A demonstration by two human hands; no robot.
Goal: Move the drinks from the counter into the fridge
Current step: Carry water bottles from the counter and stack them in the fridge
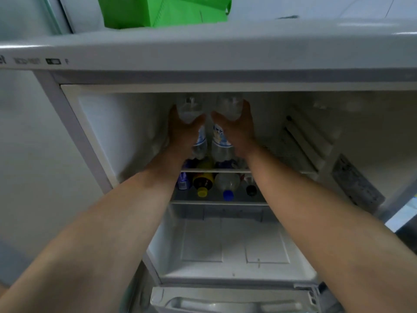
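Bottles go in side by side: our left hand (184, 129) wraps one clear bottle (198, 141), our right hand (237, 127) wraps the other bottle (220, 141). We judge they are held upright so they stand on the top shelf (282, 170).

green bag (164, 10) atop appliance, grey wall (20, 136) at left

Fridge shelves (216, 170): two clear bottles (222, 143) above, assorted bottles (204, 180) below.

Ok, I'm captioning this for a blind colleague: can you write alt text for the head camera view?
Both hands reach into an open white fridge, the left hand and right hand each gripping a clear plastic bottle with a blue label on the top shelf. On the shelf below lie more bottles, including a yellow-capped dark bottle and a blue-capped clear bottle.
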